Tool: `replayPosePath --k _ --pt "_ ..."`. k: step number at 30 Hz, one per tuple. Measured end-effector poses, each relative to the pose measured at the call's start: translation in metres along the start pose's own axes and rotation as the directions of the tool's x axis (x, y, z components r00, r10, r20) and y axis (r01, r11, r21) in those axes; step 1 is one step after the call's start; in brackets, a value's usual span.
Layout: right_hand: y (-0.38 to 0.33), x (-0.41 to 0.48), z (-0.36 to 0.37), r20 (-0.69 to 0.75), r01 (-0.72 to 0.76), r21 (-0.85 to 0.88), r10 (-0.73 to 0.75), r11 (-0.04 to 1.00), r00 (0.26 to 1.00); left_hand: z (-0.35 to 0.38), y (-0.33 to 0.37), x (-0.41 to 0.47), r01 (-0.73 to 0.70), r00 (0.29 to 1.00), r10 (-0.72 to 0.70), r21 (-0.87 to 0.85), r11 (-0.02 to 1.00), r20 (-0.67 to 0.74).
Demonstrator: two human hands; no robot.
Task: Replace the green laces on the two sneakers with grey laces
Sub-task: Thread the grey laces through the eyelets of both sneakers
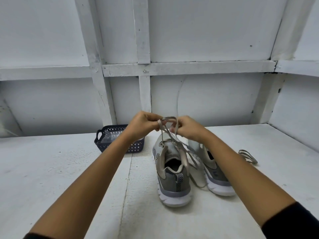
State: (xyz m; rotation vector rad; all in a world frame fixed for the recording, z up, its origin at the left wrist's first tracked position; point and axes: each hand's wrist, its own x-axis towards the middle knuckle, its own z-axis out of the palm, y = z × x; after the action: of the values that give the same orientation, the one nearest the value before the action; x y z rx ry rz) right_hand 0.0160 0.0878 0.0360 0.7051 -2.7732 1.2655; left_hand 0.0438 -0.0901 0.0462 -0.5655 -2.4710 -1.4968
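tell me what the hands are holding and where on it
Left hand and right hand both pinch the lace at its raised loop, above the nearer sneaker.

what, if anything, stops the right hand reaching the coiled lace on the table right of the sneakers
Likely yes: the coiled lace lies in the open beside the right sneaker. But the right hand is pinching the threaded lace of the left sneaker, so it would have to let go first.

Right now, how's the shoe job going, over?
Left hand and right hand pinch one lace above the left sneaker. Second lace loose on table, right of the right sneaker. Basket sits left, not blocking.
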Motion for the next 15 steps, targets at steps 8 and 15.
replayPosePath --k 8,15 --pt "0.005 -0.004 0.025 -0.030 -0.031 -0.021 0.031 0.999 0.999 0.002 0.004 -0.002 -0.068 0.978 0.050 0.081 0.994 0.204" --pt "0.024 -0.032 0.053 -0.127 0.032 -0.428 -0.095 0.903 0.987 -0.014 -0.004 0.021 0.162 0.836 -0.265 0.244 0.956 0.481"
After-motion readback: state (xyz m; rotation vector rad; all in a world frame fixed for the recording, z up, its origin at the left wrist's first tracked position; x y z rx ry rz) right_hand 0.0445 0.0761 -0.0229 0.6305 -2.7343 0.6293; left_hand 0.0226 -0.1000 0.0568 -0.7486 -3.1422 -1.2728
